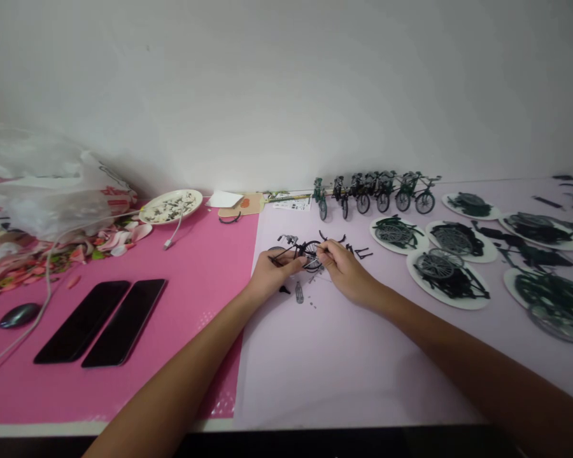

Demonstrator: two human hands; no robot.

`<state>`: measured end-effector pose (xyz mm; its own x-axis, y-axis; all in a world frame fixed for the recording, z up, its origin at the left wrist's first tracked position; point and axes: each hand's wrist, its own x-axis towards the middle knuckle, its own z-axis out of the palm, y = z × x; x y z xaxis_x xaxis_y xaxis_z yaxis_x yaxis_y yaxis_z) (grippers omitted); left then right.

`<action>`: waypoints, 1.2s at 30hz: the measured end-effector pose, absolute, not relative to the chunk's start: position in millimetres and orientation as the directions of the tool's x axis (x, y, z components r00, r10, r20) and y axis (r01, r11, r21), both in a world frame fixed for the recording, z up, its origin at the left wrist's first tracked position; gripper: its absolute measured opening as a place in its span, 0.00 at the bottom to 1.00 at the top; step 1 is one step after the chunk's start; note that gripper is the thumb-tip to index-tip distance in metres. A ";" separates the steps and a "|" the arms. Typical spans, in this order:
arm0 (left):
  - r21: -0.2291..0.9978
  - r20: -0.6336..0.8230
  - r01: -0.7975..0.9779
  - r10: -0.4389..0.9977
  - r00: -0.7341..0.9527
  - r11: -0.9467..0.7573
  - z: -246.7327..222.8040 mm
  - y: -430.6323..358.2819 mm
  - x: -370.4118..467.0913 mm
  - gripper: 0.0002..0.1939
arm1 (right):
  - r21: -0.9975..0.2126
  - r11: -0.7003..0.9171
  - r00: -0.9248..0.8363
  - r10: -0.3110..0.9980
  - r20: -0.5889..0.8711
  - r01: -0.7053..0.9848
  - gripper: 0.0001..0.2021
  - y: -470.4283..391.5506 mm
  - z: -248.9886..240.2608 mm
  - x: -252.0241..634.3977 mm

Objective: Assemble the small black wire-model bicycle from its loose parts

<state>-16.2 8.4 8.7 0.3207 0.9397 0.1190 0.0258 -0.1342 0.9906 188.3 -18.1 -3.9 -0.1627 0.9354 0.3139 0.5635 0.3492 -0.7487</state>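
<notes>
A small black model bicycle [310, 249], partly put together, is held up between both hands over the pale sheet. My left hand [275, 270] is closed around its frame from the left, thumb on top. On the right, my right hand [342, 266] pinches at the edge of the spoked wheel; whether a tiny part sits between those fingertips is hidden. Just below the hands lie a grey rack-like part [299, 292], a small black saddle-shaped piece [284, 289] and several tiny bits. Thin black parts [360, 252] lie beyond my right hand.
Finished model bicycles [382, 191] stand in a row by the wall. White plates [480, 304] heaped with bicycle parts fill the right side. Leftward are two phones [124, 323], a mouse [20, 315], a cable [48, 280], a plate of small pieces [146, 215] and a plastic bag [52, 197].
</notes>
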 end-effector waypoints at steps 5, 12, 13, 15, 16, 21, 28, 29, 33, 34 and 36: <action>0.990 0.119 0.029 0.935 0.333 -0.136 7.7 8.6 -16.5 0.26 | -0.731 0.354 -0.161 0.932 0.323 0.583 0.12 -17.5 -6.2 188.0; 0.994 0.094 0.021 0.935 0.342 -0.107 6.3 9.2 -16.6 0.24 | -0.720 0.358 -0.149 0.929 0.339 0.595 0.12 -17.5 -7.0 187.1; 0.994 0.095 0.019 0.934 0.346 -0.108 6.0 9.4 -16.6 0.24 | -0.715 0.362 -0.148 0.927 0.345 0.598 0.12 -17.4 -7.3 187.0; 0.994 0.098 0.017 0.930 0.354 -0.111 5.7 9.8 -16.6 0.23 | -0.709 0.364 -0.145 0.925 0.351 0.604 0.11 -17.2 -8.0 187.0; 0.993 0.099 0.019 0.929 0.357 -0.113 5.6 10.0 -16.5 0.23 | -0.708 0.362 -0.145 0.926 0.350 0.607 0.11 -17.1 -8.3 187.1; 0.996 0.085 -0.002 0.929 0.361 -0.090 3.6 11.5 -16.0 0.19 | -0.704 0.358 -0.153 0.929 0.338 0.614 0.10 -17.2 -7.7 187.8; 0.997 0.069 -0.056 0.916 0.394 -0.050 -2.2 14.5 -16.0 0.19 | -0.693 0.353 -0.145 0.929 0.342 0.628 0.10 -17.4 -8.0 187.5; 0.997 0.072 -0.058 0.916 0.394 -0.054 -2.8 14.7 -16.1 0.19 | -0.693 0.351 -0.141 0.929 0.342 0.630 0.10 -17.3 -8.5 187.4; 0.996 0.086 -0.050 0.918 0.388 -0.072 -3.9 14.9 -16.7 0.19 | -0.693 0.349 -0.133 0.928 0.347 0.631 0.09 -17.2 -9.8 187.1; 0.996 0.089 -0.046 0.917 0.390 -0.077 -3.8 14.7 -16.9 0.19 | -0.693 0.348 -0.134 0.929 0.344 0.632 0.10 -17.2 -9.8 187.1; 0.996 0.094 -0.038 0.914 0.395 -0.086 -3.2 14.3 -17.1 0.19 | -0.692 0.344 -0.135 0.931 0.339 0.635 0.10 -17.1 -9.8 187.1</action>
